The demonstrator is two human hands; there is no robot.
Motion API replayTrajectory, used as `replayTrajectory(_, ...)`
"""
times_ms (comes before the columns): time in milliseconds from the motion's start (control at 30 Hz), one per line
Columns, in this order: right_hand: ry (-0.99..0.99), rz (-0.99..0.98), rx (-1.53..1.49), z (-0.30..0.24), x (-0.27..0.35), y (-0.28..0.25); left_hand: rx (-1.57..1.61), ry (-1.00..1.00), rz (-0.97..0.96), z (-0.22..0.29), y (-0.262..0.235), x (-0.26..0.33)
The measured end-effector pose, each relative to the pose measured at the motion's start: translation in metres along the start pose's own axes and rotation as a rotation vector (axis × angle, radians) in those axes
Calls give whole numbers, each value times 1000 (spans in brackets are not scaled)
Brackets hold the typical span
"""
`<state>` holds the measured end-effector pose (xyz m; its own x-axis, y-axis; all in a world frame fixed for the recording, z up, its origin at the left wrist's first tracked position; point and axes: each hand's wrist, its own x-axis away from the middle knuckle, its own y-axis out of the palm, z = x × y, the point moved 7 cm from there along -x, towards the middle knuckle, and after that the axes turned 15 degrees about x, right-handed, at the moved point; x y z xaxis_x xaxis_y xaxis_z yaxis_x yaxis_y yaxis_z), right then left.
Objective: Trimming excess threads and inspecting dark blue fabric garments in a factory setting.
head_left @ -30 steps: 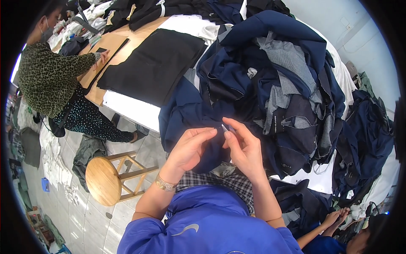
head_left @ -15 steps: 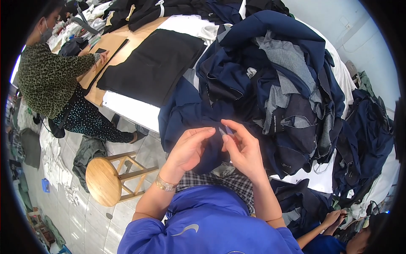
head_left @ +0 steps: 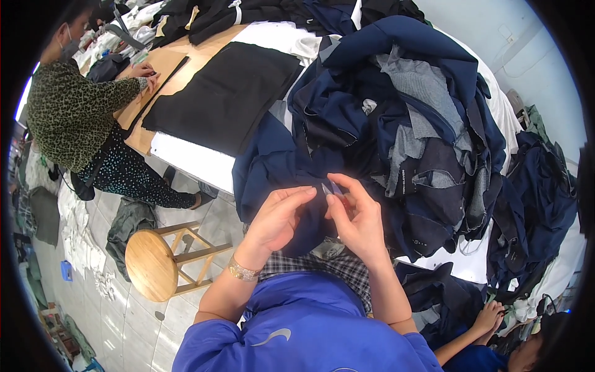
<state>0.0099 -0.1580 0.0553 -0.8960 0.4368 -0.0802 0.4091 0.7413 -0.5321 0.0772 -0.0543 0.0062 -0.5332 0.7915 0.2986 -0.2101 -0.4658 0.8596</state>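
My left hand [head_left: 277,217] rests with curled fingers on a dark navy garment [head_left: 279,167] that hangs off the table edge onto my lap. My right hand [head_left: 356,217] pinches a small metal thread snip [head_left: 328,188] between thumb and fingers, its tip just above the navy cloth. The two hands almost touch at the fingertips. A gold bracelet sits on my left wrist.
A big heap of navy and grey garments [head_left: 421,124] covers the table's right side. A flat black fabric piece [head_left: 223,99] lies on the white table [head_left: 186,158]. A person in a patterned top [head_left: 74,111] works at the far left. A round wooden stool [head_left: 152,263] stands below. Another person's hand [head_left: 489,316] is at lower right.
The hands stay together over the navy cloth; my left fingers have shifted slightly toward the snip. Nothing else has moved.
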Motion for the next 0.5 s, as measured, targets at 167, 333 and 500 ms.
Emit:
replayTrajectory(167,34,82,-4,6,0,-6,20,-36,46,-3,-9,-1)
replayTrajectory(333,5,157,-50,7,2,-8,35,-9,29,0,-1,2)
replayTrajectory(500,-51,151,30,0,4,-7,10,32,35,-2,-5,0)
